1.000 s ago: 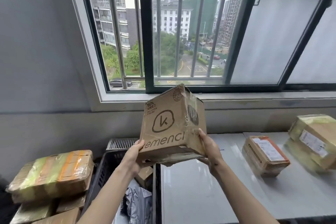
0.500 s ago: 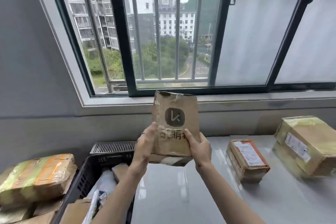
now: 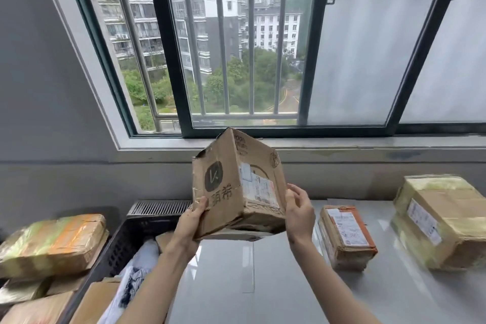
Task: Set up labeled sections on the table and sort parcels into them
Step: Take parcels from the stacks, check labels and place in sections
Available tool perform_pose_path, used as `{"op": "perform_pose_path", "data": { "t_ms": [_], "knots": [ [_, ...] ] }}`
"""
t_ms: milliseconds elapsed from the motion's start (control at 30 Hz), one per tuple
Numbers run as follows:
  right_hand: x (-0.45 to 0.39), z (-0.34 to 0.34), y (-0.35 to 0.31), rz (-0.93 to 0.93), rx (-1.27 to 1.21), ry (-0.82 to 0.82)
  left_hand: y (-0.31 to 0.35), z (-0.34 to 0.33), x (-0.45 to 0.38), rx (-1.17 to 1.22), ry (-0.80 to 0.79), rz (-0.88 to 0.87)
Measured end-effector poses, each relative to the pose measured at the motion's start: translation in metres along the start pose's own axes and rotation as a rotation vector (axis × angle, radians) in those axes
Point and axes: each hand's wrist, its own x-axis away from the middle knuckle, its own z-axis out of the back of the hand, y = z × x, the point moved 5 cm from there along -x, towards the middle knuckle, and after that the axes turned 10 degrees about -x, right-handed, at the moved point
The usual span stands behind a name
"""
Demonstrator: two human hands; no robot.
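A worn box (image 3: 238, 187) is held above the table (image 3: 263, 284) at frame centre, left hand (image 3: 190, 221) gripping it, right hand (image 3: 298, 212) loosely open beside it; two parcels (image 3: 347, 235) are placed at right, a crate (image 3: 126, 242) remains unsorted.
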Motion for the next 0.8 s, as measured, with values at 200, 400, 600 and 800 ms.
{"op": "perform_pose_path", "data": {
  "t_ms": [200, 400, 600, 800],
  "knots": [
    [-0.006, 0.014, 0.027, -0.314, -0.064, -0.187, -0.002, 0.007, -0.005, 0.137, -0.146, 0.033],
    [-0.005, -0.010, 0.016, -0.279, -0.137, -0.337, -0.007, 0.014, -0.014, 0.100, -0.169, 0.010],
    [-0.005, -0.011, 0.018, -0.053, -0.030, -0.232, 0.013, 0.020, -0.019, -0.263, 0.090, -0.162],
    [-0.015, -0.021, -0.012, 0.142, 0.224, -0.363, 0.045, -0.010, -0.003, -0.231, -0.017, -0.230]
  ]
}}
